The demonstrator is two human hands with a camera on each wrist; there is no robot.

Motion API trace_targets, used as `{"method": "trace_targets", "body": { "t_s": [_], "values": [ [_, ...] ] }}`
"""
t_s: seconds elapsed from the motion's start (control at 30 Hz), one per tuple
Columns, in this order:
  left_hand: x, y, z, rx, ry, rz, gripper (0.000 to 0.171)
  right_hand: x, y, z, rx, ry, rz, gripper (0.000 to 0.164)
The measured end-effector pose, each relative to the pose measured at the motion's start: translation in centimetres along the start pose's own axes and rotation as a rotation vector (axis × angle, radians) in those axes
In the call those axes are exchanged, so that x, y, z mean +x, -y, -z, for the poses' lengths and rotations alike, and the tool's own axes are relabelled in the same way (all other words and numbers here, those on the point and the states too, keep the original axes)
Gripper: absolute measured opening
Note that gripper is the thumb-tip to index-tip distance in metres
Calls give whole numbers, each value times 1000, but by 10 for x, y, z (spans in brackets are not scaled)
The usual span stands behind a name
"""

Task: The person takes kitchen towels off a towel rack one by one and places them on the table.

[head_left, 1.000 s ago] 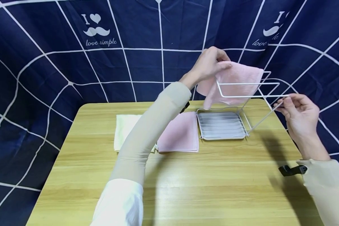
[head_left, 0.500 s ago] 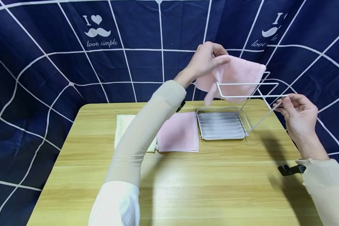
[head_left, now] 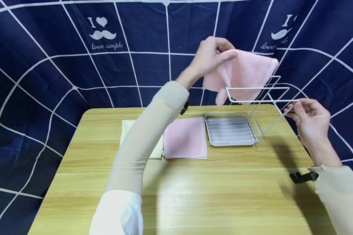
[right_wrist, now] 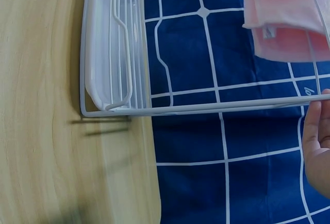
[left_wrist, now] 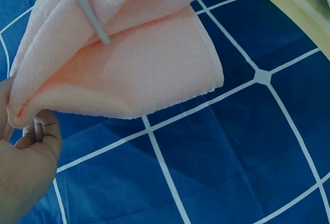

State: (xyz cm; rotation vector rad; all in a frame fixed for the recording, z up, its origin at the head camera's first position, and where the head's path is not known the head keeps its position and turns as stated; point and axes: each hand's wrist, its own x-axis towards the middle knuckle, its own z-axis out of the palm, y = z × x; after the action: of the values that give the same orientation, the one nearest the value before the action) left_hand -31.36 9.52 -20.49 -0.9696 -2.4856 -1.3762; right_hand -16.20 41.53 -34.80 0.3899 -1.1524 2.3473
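My left hand (head_left: pixel 210 57) pinches the upper left corner of a pink towel (head_left: pixel 250 70) and holds it up above the rack. In the left wrist view the towel (left_wrist: pixel 139 74) hangs in folds from the thumb and fingers. Its lower part hangs behind the upper rails of a white wire rack (head_left: pixel 261 100). The right hand (head_left: pixel 310 120) grips the rack's upper right corner between thumb and fingers. A shallow tray (head_left: pixel 230 130) sits at the base of the rack. In the right wrist view, the right hand (right_wrist: pixel 318 141) is partly cut off at the edge.
On the wooden table (head_left: pixel 211 192), a folded pink towel (head_left: pixel 186 138) lies left of the rack. Beside it a pale yellow towel (head_left: pixel 156 151) is partly covered by the left forearm. A dark blue gridded curtain (head_left: pixel 147 68) stands behind the table.
The left hand has moved up and slightly left, lifting the pink towel higher over the rack's rails. The right hand stays at the rack's corner, and the rack has hardly moved.
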Motion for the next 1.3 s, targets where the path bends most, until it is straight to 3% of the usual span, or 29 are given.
{"method": "trace_targets", "body": {
  "t_s": [0.23,0.47,0.7,1.1,1.3],
  "values": [
    [-3,-4,11,-21,-46,-8,19,-1,0,2,33,4,-13,14],
    [-2,-8,25,-44,-68,3,18,-2,-1,0,-53,-1,17,13],
    [-5,-9,36,-91,-82,-3,17,-5,2,-4,6,-2,-11,13],
    [-11,-5,51,-113,-119,-17,19,-8,-2,-1,-116,-19,56,11],
    [-16,-2,60,-117,-138,-28,20,-7,-2,-2,-98,-18,48,11]
  ]
}}
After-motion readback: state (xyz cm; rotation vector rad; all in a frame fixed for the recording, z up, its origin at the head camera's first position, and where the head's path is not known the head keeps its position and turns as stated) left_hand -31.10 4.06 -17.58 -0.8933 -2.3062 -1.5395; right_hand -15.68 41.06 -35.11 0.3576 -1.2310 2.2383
